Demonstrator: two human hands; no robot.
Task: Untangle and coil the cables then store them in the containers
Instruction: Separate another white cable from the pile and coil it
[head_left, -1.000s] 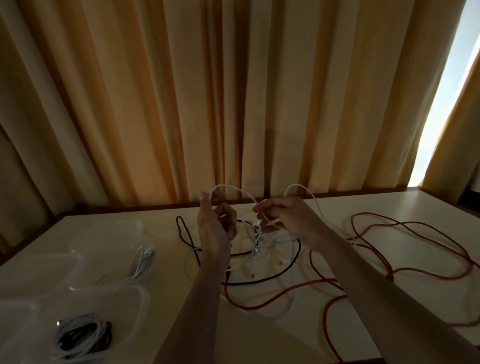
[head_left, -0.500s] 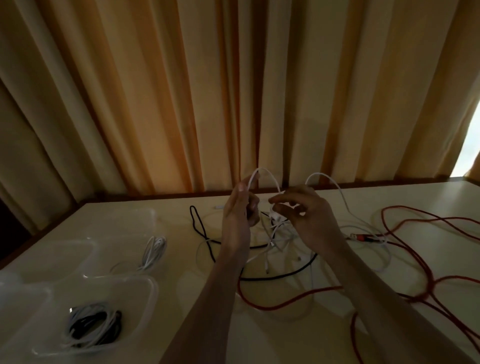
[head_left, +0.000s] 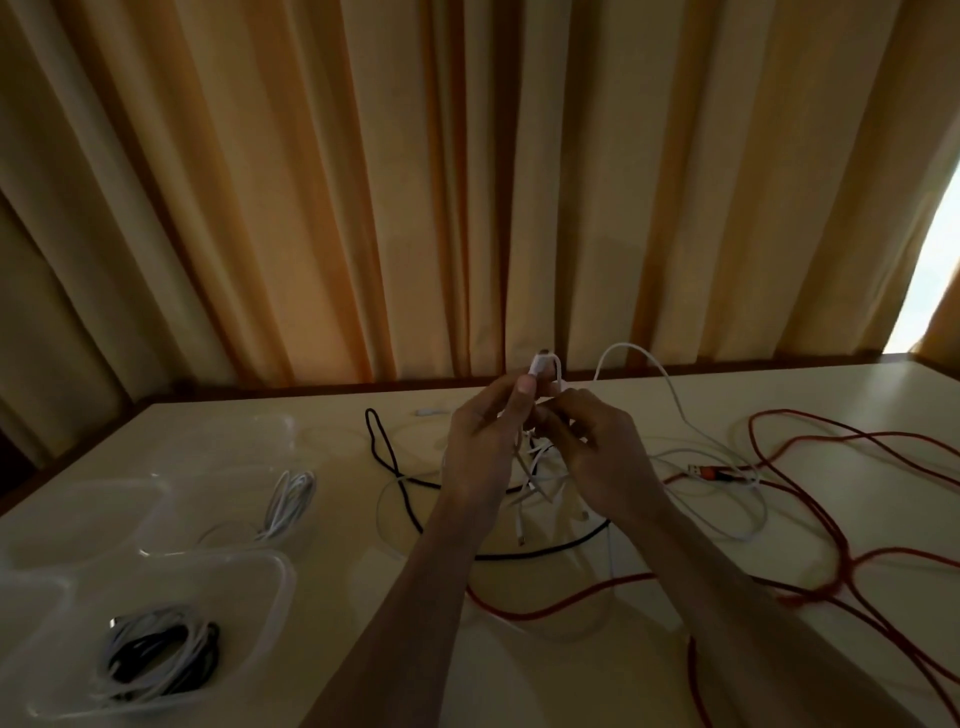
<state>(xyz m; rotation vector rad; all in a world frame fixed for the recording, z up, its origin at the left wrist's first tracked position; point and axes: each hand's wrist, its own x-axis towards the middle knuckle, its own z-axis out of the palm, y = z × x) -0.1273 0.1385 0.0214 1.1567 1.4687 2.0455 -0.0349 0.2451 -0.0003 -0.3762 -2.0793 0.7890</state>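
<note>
My left hand (head_left: 480, 447) and my right hand (head_left: 597, 452) are raised close together over the table's middle, both pinching a white cable (head_left: 675, 400). Its plug end (head_left: 540, 364) sticks up above my left fingertips. White strands hang tangled below my hands. A black cable (head_left: 387, 462) loops on the table under them. A long red cable (head_left: 841, 525) sprawls to the right. A clear container (head_left: 260, 582) at the front left holds coiled black and white cables (head_left: 161, 654). Another clear container (head_left: 171, 493) behind it holds a coiled white cable (head_left: 291, 499).
The cream table (head_left: 857, 395) ends at a dark wooden edge along the back. Orange curtains (head_left: 467, 182) hang right behind it. More clear containers (head_left: 78, 514) stand at the far left. A bright window gap (head_left: 930, 280) shows at the right.
My hands have come closer together. The white loop above my left hand has been drawn down, and the plug end now stands above my left fingers. The view has shifted a little.
</note>
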